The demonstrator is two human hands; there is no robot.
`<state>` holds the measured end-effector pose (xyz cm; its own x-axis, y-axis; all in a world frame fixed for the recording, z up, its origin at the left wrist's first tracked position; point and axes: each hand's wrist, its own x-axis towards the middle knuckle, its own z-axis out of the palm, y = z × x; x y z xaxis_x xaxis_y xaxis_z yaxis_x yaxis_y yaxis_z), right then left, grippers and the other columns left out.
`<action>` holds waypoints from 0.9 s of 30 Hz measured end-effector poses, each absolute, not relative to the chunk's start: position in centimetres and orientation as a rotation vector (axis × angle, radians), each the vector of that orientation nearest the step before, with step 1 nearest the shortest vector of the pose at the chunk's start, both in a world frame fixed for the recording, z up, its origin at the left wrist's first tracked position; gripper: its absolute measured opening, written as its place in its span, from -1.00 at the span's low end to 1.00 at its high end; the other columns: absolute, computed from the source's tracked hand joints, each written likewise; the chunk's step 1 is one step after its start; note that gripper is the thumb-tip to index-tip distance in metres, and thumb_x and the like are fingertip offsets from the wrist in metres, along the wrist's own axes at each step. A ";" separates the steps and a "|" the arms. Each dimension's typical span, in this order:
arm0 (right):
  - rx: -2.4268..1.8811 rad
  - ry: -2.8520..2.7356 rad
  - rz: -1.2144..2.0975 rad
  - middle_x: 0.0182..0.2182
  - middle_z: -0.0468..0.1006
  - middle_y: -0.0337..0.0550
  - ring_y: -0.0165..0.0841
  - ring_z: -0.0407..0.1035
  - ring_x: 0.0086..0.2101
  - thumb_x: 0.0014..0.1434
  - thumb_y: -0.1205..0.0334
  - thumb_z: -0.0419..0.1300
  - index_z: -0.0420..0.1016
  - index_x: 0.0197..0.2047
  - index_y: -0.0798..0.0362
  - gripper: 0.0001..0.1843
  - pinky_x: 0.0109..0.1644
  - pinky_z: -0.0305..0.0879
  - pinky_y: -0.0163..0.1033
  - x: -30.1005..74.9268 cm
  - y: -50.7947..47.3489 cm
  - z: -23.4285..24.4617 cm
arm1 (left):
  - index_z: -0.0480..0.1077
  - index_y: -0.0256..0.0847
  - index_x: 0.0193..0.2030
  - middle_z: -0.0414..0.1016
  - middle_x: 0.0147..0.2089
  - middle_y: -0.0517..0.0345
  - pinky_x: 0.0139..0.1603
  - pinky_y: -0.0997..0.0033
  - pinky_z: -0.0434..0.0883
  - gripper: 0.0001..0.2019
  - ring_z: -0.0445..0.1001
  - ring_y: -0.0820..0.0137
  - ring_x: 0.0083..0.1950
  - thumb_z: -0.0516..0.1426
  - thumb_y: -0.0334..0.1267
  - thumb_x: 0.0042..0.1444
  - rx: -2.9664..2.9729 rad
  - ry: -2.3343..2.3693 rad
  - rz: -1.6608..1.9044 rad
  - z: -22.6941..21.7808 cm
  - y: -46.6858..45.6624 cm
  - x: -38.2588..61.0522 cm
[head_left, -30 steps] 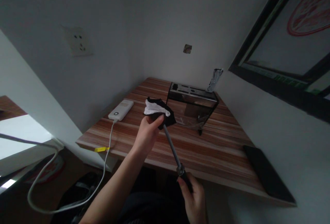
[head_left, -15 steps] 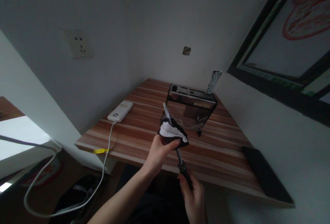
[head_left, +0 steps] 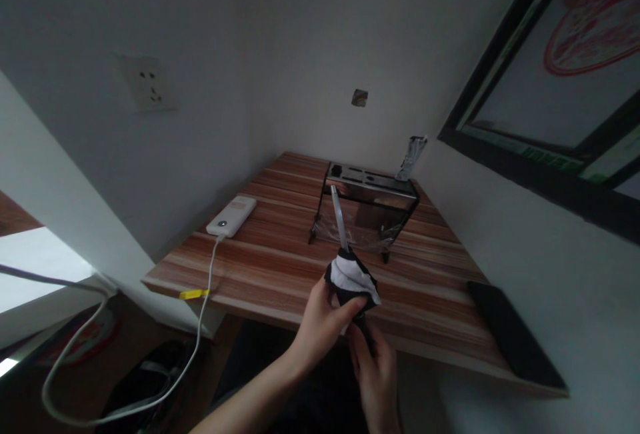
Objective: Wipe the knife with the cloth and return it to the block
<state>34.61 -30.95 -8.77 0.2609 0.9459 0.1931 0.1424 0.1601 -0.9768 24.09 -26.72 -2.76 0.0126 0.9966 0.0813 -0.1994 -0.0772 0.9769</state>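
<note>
My left hand (head_left: 325,317) is closed around a black and white cloth (head_left: 353,277), pinched with the thumb on top. The cloth wraps the shaft of what looks like a sharpening steel (head_left: 340,221), a long grey metal rod with a black handle. Its bare end points up and away from me. Just below the cloth, my right hand (head_left: 373,354) grips the handle, mostly covered by the fingers. Behind the rod's tip stands a dark knife rack (head_left: 373,177) with a slotted top and clear plastic film around its lower part.
A wood-grain table (head_left: 280,234) fills the corner. On its left lies a white power bank (head_left: 233,216) with a white cable (head_left: 204,314) hanging over the edge, bearing a yellow tag (head_left: 193,294). A black flat object (head_left: 515,334) lies at the right edge. A crumpled silvery packet (head_left: 411,157) stands on the rack.
My left hand and the cloth have slid down the rod toward the handle, so more of the shaft shows above. The two hands are now close together.
</note>
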 end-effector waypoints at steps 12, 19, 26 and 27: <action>-1.312 -1.201 0.825 -0.70 0.37 -0.26 -0.35 0.33 -0.62 0.13 -0.14 0.18 0.61 -0.19 0.13 -0.52 -0.59 0.23 -0.38 34.8 -31.3 -8.7 | 0.48 -0.26 -0.14 0.57 -0.18 0.02 -0.04 0.32 0.39 -0.71 0.48 0.21 -0.09 0.22 -0.20 0.00 1.229 1.015 1.347 -3.4 -26.8 23.8; -1.296 -1.221 0.814 -0.73 0.32 -0.28 -0.37 0.30 -0.63 0.14 -0.13 0.17 0.60 -0.26 0.12 -0.55 -0.60 0.20 -0.39 34.7 -31.4 -8.9 | 0.44 -0.22 -0.04 0.56 -0.08 0.03 0.02 0.38 0.37 -0.60 0.49 0.24 -0.03 0.27 -0.37 -0.10 1.164 0.834 1.291 -3.0 -26.3 23.2; -1.315 -1.219 0.754 -0.63 0.46 -0.19 -0.34 0.35 -0.58 0.07 -0.16 0.22 0.60 -0.35 0.12 -0.54 -0.60 0.24 -0.38 34.7 -31.5 -9.4 | 0.42 -0.25 -0.02 0.54 -0.03 0.00 0.07 0.35 0.35 -0.59 0.47 0.23 0.02 0.26 -0.34 -0.08 1.155 0.879 1.378 -3.0 -25.9 22.7; -1.320 -1.221 0.746 -0.63 0.46 -0.19 -0.34 0.35 -0.59 0.08 -0.16 0.21 0.60 -0.35 0.12 -0.54 -0.61 0.23 -0.39 34.6 -31.6 -9.5 | 0.42 -0.26 -0.03 0.54 -0.03 -0.01 0.06 0.34 0.36 -0.59 0.47 0.22 0.02 0.27 -0.32 -0.08 1.139 0.879 1.393 -2.8 -25.7 22.6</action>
<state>34.62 -31.56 -9.51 0.2615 0.9377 0.2286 0.2248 0.1711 -0.9593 22.55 -25.74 -2.77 0.0405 0.9858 0.1631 -0.2777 -0.1457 0.9496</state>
